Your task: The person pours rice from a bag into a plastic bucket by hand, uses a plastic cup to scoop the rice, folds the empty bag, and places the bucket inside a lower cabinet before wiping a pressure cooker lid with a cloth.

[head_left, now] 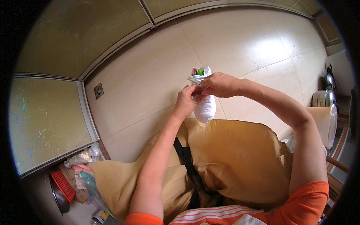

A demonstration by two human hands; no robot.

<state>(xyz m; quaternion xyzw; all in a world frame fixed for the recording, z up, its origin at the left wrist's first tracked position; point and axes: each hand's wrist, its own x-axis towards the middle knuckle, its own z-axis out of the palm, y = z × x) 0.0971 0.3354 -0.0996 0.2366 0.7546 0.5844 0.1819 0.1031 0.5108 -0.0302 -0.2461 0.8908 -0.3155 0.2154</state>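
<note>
A white plastic bag (205, 110), bulging and rounded at its lower end, hangs in front of me over the edge of a tan apron (239, 146). Its upper part has red and green print (199, 72). My left hand (187, 101) pinches the bag at its narrow middle from the left. From the right, my right hand (220, 84) grips the gathered upper part, its fingers meeting those of my left hand. What the bag holds is hidden. A black strap (185, 157) lies across the tan apron.
A metal floor drain (98, 90) is set in the tiled floor at left. Sliding cabinet doors (47, 121) run along the left and far side. A red plastic basket (62, 184) stands at lower left; a plastic bucket (322, 123) and pots stand at right.
</note>
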